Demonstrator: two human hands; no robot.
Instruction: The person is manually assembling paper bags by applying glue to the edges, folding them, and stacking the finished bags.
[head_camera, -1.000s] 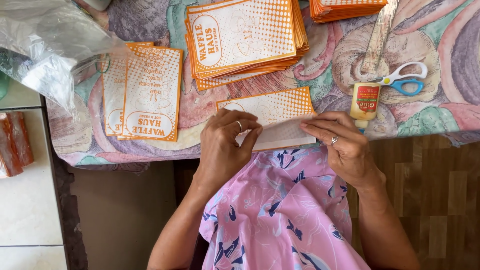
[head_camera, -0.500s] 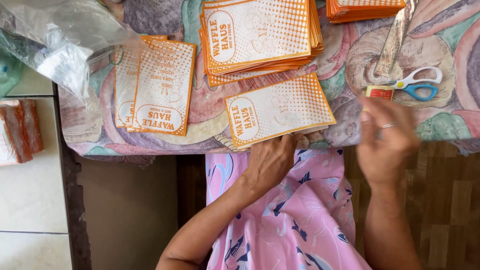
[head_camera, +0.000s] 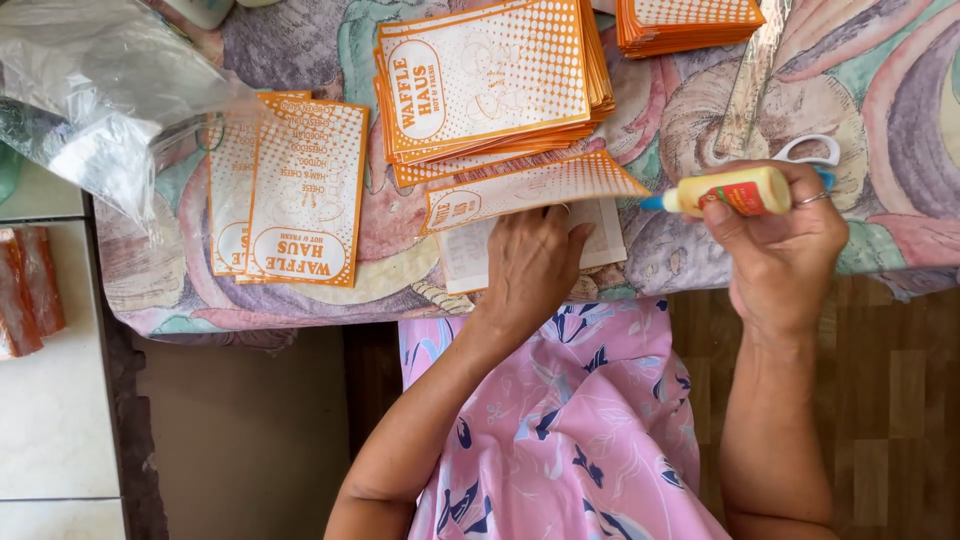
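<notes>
My left hand (head_camera: 535, 265) presses flat on a folded orange-and-white printed paper sheet (head_camera: 520, 195) at the table's near edge; its upper flap is lifted, showing the white inside (head_camera: 462, 255). My right hand (head_camera: 785, 245) holds a small yellow glue bottle (head_camera: 725, 192) with a blue tip pointing left toward the sheet's right edge. A tall stack of the same printed sheets (head_camera: 490, 85) lies just beyond it.
Finished paper bags (head_camera: 290, 190) lie at the left, another orange stack (head_camera: 690, 20) at the top right. Scissors (head_camera: 805, 152) peek out behind my right hand. A crumpled clear plastic bag (head_camera: 95, 95) sits at the far left. A floral cloth (head_camera: 900, 90) covers the table.
My right hand has picked up the glue bottle and brought it toward the sheet. My left hand moved onto the sheet, and its top flap is now lifted.
</notes>
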